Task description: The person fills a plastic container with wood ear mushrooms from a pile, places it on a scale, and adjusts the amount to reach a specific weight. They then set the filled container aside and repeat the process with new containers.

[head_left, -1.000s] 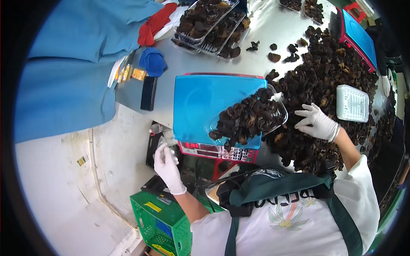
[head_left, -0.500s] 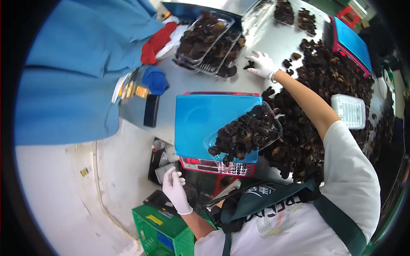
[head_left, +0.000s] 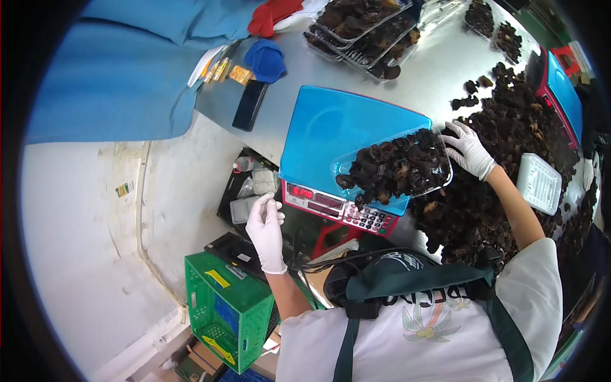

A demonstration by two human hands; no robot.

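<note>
A clear plastic tray heaped with dark, ear-shaped mushrooms lies aslant on the blue pan of an electronic scale. The scale's red display is lit and seems to read 0.170. At the tray's right end is my right hand, white-gloved, its fingers spread at the rim beside the mushroom pile; I see nothing gripped in them. My left hand, gloved too, hovers in front of the scale's lower left corner. Its fingers are loosely bent, away from any object.
Loose mushrooms cover the table's right side, with an upturned clear tray on top. Filled trays are stacked behind the scale. A second scale stands far right, near another person's gloved hand. A phone and green crate are left.
My right hand has come from a small dark piece on the far table to the tray's right end. The view has shifted, and the display reading seems slightly higher. My left hand stays before the scale.
</note>
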